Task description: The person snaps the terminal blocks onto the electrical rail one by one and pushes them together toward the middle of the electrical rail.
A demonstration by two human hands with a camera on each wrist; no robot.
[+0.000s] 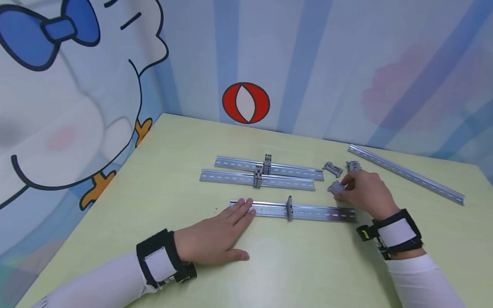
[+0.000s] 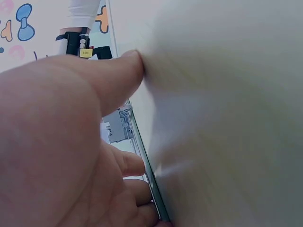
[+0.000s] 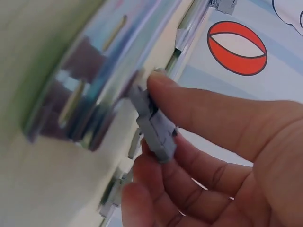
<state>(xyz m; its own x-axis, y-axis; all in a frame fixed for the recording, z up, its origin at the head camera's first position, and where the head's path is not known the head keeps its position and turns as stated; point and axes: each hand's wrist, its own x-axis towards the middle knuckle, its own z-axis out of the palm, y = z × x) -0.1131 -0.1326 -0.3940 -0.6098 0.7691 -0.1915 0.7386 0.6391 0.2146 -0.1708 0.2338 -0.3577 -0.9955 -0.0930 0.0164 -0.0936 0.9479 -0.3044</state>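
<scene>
My left hand (image 1: 217, 237) lies flat, its straight fingers pressing on the left end of the nearest slotted metal DIN rail (image 1: 323, 213). A single grey terminal block (image 1: 290, 208) stands upright on that rail near its middle; the left wrist view shows the same terminal block (image 2: 118, 125) beyond the thumb. Beyond the rail's right end, my right hand (image 1: 366, 192) pinches a small grey terminal block (image 3: 158, 132) between thumb and fingers. Two more grey clusters of terminal blocks, one (image 1: 333, 169) and another (image 1: 353, 165) partly behind the fingers, lie nearby.
Two further DIN rails, a middle one (image 1: 227, 176) and a back one (image 1: 235, 163), lie side by side, each bearing grey blocks. A bare rail (image 1: 408, 173) lies slanted at the back right. A printed wall (image 1: 262, 51) borders the pale table (image 1: 185, 141).
</scene>
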